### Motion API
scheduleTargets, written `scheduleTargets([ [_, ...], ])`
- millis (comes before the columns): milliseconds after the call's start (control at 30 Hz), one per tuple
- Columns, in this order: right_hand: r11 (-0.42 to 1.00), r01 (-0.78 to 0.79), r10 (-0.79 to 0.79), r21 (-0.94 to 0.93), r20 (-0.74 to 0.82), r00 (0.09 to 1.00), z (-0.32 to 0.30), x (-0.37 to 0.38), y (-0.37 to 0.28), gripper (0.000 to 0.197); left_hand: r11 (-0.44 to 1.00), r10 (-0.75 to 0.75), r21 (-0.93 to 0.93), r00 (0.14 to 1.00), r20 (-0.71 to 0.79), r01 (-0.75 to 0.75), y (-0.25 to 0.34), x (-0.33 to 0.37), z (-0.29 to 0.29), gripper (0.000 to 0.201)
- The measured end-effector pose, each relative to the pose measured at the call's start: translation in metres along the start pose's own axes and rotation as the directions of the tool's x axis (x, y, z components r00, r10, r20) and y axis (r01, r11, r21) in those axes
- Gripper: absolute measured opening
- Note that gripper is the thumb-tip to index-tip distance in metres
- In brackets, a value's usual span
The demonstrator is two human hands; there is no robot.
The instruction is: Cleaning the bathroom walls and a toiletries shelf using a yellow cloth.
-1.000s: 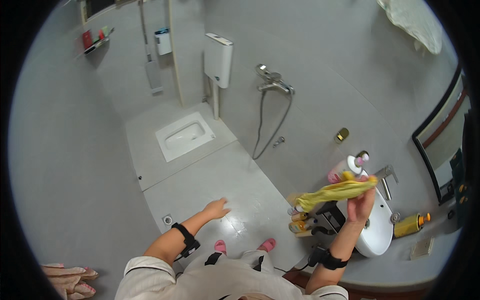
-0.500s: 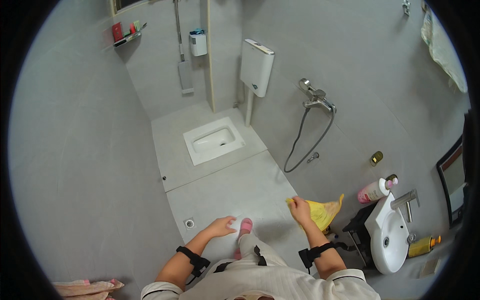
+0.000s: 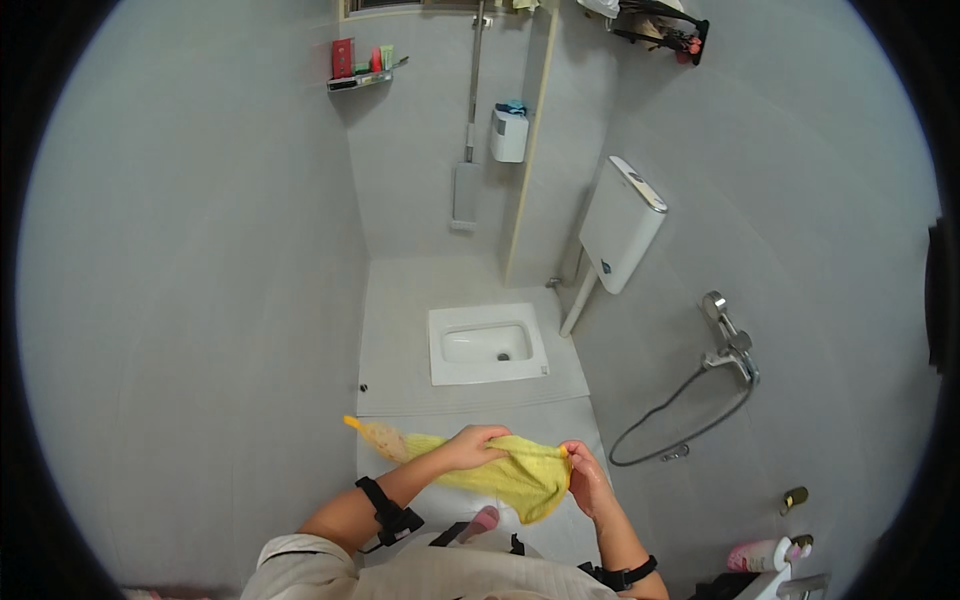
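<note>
A yellow hand towel stretches between my two hands, above the floor in front of me. My left hand is closed over its upper edge near the middle. At the towel's right corner, my right hand pinches the edge between thumb and fingers. The far left end of the towel, with a pale patterned part and an orange-yellow loop, hangs out beyond my left forearm. Below the cloth, one of my feet shows in a pink slipper.
Ahead lies a white squat toilet in the floor. A white cistern and a shower mixer with a grey hose hang on the right wall. Lower right, a pink-and-white pump bottle stands by the basin. A flat mop hangs on the far wall.
My view has swung to the right and the basin has mostly left it. The towel has come from my right side to between both hands, and my left hand has taken hold of it.
</note>
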State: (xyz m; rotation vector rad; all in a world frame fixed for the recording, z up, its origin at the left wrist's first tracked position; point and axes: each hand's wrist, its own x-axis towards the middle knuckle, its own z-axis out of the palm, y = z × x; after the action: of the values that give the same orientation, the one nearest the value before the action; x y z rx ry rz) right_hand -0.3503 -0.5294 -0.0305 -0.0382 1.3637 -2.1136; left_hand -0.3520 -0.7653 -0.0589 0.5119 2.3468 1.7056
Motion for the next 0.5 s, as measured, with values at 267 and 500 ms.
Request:
scheduleTargets([
  [267,0.572,0.088,0.017,-0.816,0.119,0.993,0.039,0.116,-0.027,0.031,0.948,0.131,0.294,0.991,-0.02,-0.119,0.009,0.049,-0.071,0.023],
  [500,0.258,0.441,-0.371,-0.859,0.333,0.867,0.095,0.192,-0.109,0.012,0.853,-0.017,0.518,0.991,0.131,-0.054,-0.073,0.087,-0.174,0.025],
])
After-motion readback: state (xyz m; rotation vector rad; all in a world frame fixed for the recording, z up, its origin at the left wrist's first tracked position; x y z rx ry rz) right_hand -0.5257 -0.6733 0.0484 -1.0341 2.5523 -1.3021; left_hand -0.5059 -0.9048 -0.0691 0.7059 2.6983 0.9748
